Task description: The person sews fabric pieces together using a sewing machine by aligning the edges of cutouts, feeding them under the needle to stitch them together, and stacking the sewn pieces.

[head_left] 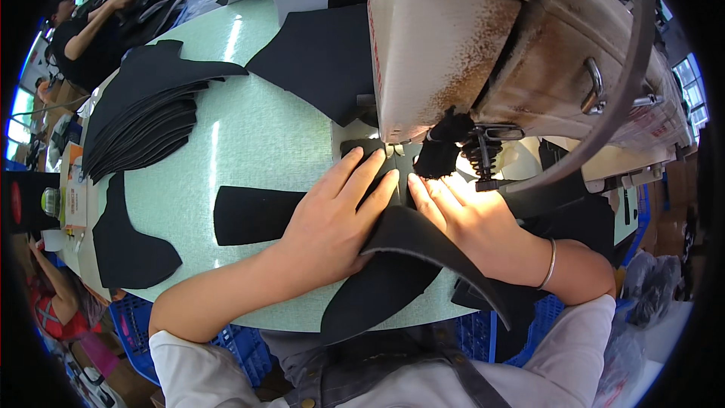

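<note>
Worn beige metal sewing machine (445,45) overhangs the far right; below, a curved black fabric panel (415,238) bends up nearward, between left hand (332,215) and right hand (462,208), flat with fingers extended, apparently keeping material level beside the small metal presser foot (391,150).

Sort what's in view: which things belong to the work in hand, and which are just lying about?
In the work:
left hand and right hand
curved black piece at the hands
sewing machine

Apparently lying about:
stack of black pieces (possibly supply)
lone black piece, lower left
plastic bags, far right
</note>
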{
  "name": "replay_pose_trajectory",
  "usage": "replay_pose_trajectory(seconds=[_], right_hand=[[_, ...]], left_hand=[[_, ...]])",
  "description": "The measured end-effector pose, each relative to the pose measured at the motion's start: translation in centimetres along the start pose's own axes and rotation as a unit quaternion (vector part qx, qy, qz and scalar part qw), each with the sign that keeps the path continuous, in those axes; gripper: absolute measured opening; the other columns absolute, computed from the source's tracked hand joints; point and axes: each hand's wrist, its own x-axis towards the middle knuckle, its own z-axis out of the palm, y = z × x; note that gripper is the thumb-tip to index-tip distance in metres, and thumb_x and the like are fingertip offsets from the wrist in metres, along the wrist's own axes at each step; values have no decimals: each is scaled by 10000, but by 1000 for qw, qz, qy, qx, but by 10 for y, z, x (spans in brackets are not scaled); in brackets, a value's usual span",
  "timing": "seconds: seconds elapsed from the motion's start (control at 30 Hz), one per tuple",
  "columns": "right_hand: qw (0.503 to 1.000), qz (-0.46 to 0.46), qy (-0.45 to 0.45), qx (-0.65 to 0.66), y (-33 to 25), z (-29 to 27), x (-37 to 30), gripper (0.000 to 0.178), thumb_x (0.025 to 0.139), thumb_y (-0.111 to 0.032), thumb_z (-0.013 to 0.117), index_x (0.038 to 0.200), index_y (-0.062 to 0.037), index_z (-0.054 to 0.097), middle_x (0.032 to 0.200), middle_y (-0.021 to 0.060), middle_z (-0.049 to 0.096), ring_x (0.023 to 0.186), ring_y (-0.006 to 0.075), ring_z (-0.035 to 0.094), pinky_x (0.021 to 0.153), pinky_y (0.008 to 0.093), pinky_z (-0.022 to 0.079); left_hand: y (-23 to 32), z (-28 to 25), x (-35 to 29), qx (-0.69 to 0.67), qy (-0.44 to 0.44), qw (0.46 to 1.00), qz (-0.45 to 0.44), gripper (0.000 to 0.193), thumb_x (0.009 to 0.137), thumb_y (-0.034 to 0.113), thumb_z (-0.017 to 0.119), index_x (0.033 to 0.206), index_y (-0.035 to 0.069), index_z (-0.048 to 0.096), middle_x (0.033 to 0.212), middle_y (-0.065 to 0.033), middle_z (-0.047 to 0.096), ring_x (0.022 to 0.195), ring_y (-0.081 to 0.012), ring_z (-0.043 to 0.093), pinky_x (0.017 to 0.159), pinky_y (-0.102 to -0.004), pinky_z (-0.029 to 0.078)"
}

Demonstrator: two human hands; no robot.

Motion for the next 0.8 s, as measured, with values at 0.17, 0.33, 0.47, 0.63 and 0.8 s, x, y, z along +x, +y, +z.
replay_pose_trajectory(seconds=[0.17,0.33,0.47,0.63,0.8], right_hand=[[999,7,3,50,0,-2,-3,480,736,-133,604,1167,76,624,889,99,612,904,238,624,681,303,498],[999,-6,8,43,0,-1,-4,475,736,-120,601,1177,56,620,1114,156,624,948,242,635,708,292,528],[1000,-4,-10,30,2,0,-3,491,749,-118,601,1216,33,602,1272,182,595,997,249,631,744,294,551],[997,24,-16,77,9,0,2,519,758,-96,598,1266,9,579,1315,178,574,981,256,636,782,317,544],[999,-2,4,44,15,-4,4,482,743,-109,616,1207,17,632,817,37,618,783,173,631,653,302,502]], left_hand=[[-3,-2,-5,-15,23,999,32,748,496,55,777,1215,-5,578,1236,-157,552,1218,-333,519,987,-405,452],[-2,-2,-6,0,38,998,44,703,503,33,759,1186,-5,595,1221,-162,569,1203,-337,536,968,-397,462],[-8,-5,-2,-17,17,999,38,704,510,22,754,1195,-6,593,1251,-174,564,1213,-334,533,976,-400,456],[-11,-18,-1,-9,-4,999,42,732,543,9,754,1247,-14,556,1304,-201,534,1267,-364,493,1002,-428,442],[5,-31,-5,-21,-119,993,-11,760,660,-3,724,1376,80,482,1393,-212,460,1304,-456,425,1061,-512,398]])
